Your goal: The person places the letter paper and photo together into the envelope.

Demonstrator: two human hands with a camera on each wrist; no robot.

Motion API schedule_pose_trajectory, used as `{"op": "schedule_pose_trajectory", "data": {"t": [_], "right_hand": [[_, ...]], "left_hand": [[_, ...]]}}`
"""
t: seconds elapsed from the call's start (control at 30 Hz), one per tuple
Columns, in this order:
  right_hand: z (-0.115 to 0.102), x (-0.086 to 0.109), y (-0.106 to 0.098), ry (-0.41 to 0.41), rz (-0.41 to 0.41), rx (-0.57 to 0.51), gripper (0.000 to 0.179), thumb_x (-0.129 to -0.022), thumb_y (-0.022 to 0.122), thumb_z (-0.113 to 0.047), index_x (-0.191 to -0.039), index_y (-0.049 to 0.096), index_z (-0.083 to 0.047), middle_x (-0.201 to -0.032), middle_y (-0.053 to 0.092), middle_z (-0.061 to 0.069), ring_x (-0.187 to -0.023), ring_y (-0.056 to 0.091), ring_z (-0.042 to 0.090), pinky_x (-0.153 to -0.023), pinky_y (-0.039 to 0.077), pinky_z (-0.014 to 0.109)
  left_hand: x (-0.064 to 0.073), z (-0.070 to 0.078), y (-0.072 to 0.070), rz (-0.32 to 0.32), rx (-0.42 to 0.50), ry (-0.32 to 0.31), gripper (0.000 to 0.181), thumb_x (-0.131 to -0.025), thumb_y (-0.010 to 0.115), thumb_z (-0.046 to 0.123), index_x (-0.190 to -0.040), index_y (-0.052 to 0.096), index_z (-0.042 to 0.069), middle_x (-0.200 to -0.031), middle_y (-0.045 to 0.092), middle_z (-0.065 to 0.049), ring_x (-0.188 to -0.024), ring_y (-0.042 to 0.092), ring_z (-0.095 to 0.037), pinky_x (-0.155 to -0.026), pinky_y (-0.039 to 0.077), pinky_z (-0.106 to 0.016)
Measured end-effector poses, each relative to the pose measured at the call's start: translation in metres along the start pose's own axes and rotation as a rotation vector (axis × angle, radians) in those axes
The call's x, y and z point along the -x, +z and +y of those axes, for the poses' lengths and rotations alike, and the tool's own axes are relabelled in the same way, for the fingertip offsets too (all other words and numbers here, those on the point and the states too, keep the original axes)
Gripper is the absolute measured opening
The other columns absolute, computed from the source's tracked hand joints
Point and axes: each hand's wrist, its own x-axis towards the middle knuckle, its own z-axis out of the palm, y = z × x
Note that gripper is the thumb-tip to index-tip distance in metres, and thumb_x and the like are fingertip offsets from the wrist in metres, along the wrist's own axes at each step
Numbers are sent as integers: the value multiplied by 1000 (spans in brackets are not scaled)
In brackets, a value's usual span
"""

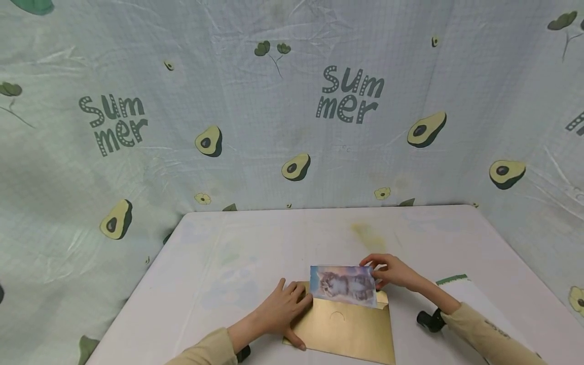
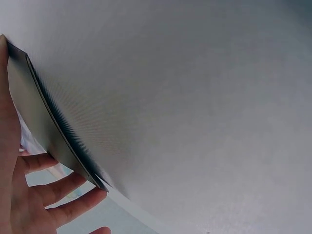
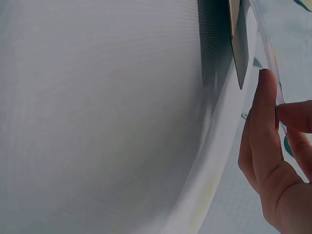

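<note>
A picture card [image 1: 344, 285] showing a fluffy kitten lies over the upper part of a gold envelope [image 1: 349, 324]. My right hand [image 1: 393, 271] pinches the card's right end between thumb and fingers. From the right wrist, the card [image 3: 269, 53] looks thin and shiny, raised above the envelope's pale flap [image 3: 240, 46]. My left hand [image 1: 284, 310] rests on the envelope's left side with fingers spread, its thumb at the near left corner. The left wrist view has the envelope [image 2: 46, 117] edge-on, fingers [image 2: 66, 187] extended along its face.
A white sheet with a green edge [image 1: 451, 279] lies on the right, partly under the right sleeve [image 1: 483, 329]. A black wrist device [image 1: 430, 321] sits by the right forearm. The white table [image 1: 219, 253] ends at a hanging cloth [image 1: 255, 101] printed with avocados.
</note>
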Motion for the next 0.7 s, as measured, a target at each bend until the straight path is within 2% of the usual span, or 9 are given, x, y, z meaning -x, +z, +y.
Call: {"op": "schedule_pose_trajectory", "data": {"t": [0.4,0.7], "right_hand": [[0,6,4,30,-34,55,20,-87,48,-3,-105,56,-2,-95,52,15,-65,55,13,-55,51,27],[-6,9,10,-14,-75,79,12,-89,50,-9,-97,58,-3,-88,57,13,-62,55,9,-51,49,26]], "left_hand": [[-1,2,2,-3,-6,-6,91,-52,33,92,-110,42,21,-96,46,2,-88,46,-15,-77,37,-39],[0,1,1,9,-26,-6,91,-52,34,92,-109,42,21,-96,47,1,-90,48,-16,-78,39,-42]]}}
